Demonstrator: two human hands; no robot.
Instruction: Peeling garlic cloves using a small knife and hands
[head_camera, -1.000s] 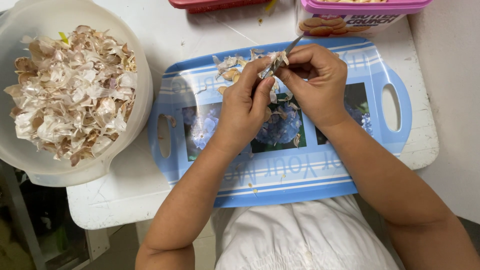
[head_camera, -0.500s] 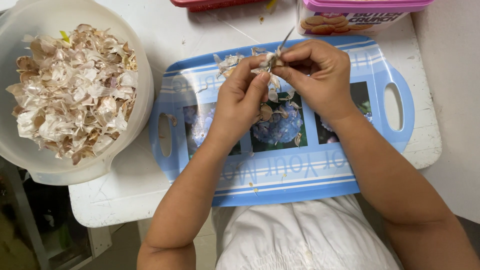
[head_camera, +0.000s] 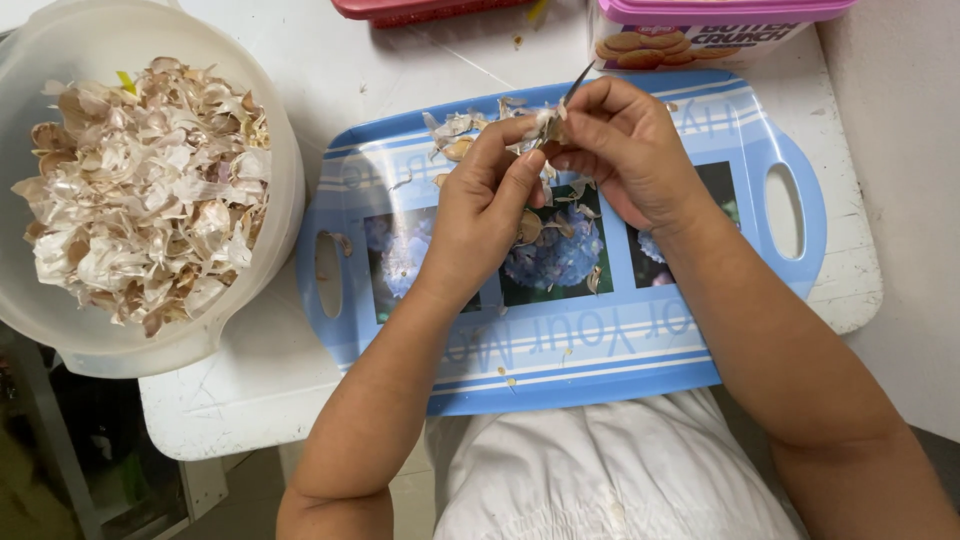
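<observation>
My left hand (head_camera: 487, 208) pinches a garlic clove (head_camera: 540, 122) with papery skin above the far part of a blue tray (head_camera: 600, 340). My right hand (head_camera: 625, 150) grips a small knife (head_camera: 574, 82) whose thin blade points up and away, its edge against the clove. Both hands meet at the clove. Loose skins and a peeled clove (head_camera: 458, 150) lie on the tray just left of my left hand. More skin scraps (head_camera: 560, 205) lie under my hands on the tray's flower picture.
A large translucent white bowl (head_camera: 260, 290) heaped with garlic skins (head_camera: 140, 190) stands at the left on the white table (head_camera: 240, 400). A pink-lidded box (head_camera: 700, 25) and a red container (head_camera: 420, 8) sit at the far edge. A white wall is at the right.
Both hands have stayed together over the tray's far part, working the clove. The knife blade has tilted more upright, and the hands have shifted slightly.
</observation>
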